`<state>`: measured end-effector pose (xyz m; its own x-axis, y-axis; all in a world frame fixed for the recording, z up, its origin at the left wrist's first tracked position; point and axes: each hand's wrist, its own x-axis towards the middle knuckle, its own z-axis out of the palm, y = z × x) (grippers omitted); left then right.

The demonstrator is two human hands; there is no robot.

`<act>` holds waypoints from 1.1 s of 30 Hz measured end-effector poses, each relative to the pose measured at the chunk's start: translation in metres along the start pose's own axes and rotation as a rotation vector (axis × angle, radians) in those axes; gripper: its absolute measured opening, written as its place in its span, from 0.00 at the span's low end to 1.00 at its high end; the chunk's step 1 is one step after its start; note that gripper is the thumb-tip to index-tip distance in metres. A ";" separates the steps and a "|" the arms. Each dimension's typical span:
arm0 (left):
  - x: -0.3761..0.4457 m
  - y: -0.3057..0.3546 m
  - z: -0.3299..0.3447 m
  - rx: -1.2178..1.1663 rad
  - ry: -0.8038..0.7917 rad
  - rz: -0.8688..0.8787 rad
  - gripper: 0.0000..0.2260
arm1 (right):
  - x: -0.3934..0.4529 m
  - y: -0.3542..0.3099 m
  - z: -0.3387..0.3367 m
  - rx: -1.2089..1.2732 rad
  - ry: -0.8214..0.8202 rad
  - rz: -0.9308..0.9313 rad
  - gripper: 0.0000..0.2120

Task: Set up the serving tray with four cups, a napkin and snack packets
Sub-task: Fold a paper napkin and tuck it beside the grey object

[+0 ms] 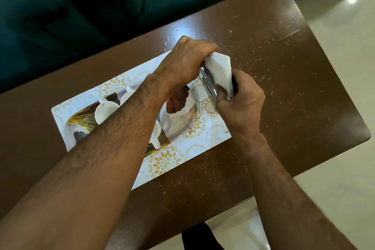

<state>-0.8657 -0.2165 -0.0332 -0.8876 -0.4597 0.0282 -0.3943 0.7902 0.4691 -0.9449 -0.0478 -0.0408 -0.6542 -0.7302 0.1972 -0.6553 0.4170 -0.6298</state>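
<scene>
1. To your right of the tray (pixel 215 138), the table (pixel 284 79) lies bare out to its edge; you can pass a hand there.
2. Your left forearm (pixel 113 138) crosses the tray diagonally and blocks the white cups (pixel 105 110) under it.
3. At the tray's far right end, your left hand (pixel 186 61) and right hand (pixel 241 103) both have a grip on the napkin (pixel 220 71), beside a metal holder (pixel 209 85); that corner is crowded.
4. The green sofa (pixel 81 6) closes off the table's far side.

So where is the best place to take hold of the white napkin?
Grip the napkin at its two ends, as the left hand and right hand do: one from the far side, one from the near. It is soft and bunched, so its middle would probably sag.
</scene>
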 end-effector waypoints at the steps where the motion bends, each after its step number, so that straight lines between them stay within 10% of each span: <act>1: -0.001 0.000 0.001 -0.014 0.007 -0.009 0.14 | 0.000 0.000 -0.001 0.003 0.002 -0.008 0.12; 33: -0.019 0.000 0.008 -0.188 0.025 -0.050 0.19 | -0.005 0.008 0.003 0.028 0.036 -0.039 0.05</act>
<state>-0.8507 -0.2048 -0.0404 -0.8610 -0.5081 0.0213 -0.3844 0.6777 0.6269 -0.9455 -0.0428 -0.0493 -0.6419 -0.7252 0.2489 -0.6700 0.3728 -0.6419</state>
